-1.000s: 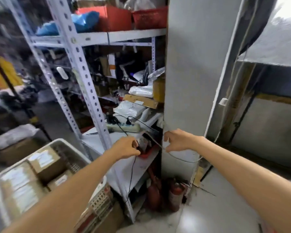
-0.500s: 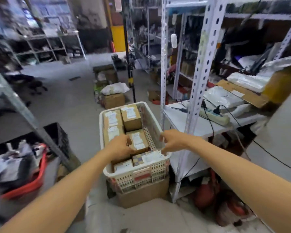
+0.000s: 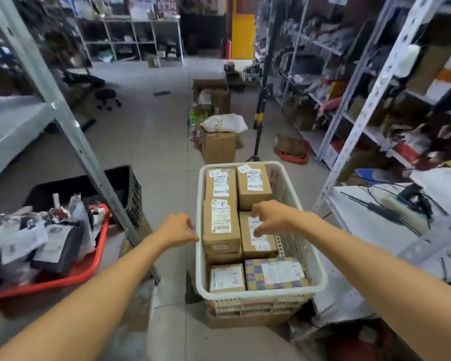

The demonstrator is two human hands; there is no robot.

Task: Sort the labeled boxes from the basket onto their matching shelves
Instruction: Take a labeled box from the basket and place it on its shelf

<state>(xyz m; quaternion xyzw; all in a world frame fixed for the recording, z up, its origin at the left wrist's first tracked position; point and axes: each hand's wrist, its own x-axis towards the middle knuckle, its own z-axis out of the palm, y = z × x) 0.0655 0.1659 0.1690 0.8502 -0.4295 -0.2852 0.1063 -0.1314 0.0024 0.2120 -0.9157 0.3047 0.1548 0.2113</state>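
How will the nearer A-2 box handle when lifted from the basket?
Nearer A-2 box: plain cardboard with square edges, so probably stiff, not slippery. It sits packed against neighbouring boxes in the basket, so it may drag coming out.

Lit evenly and fairly brightly by diffuse light, with only soft, faint shadow beneath the basket (image 3: 258,298). Brightest around the yellow door (image 3: 242,35) at the far end, with a pale sheen on the floor (image 3: 154,131) before it. Sharpest mid-frame, with box (image 3: 220,225) labels legible. Blurred toward both sides, notably at the red tray (image 3: 71,277) and right shelf (image 3: 362,220). Bowed strongly at the edges by wide-angle distortion, as in the leaning left post (image 3: 63,121).
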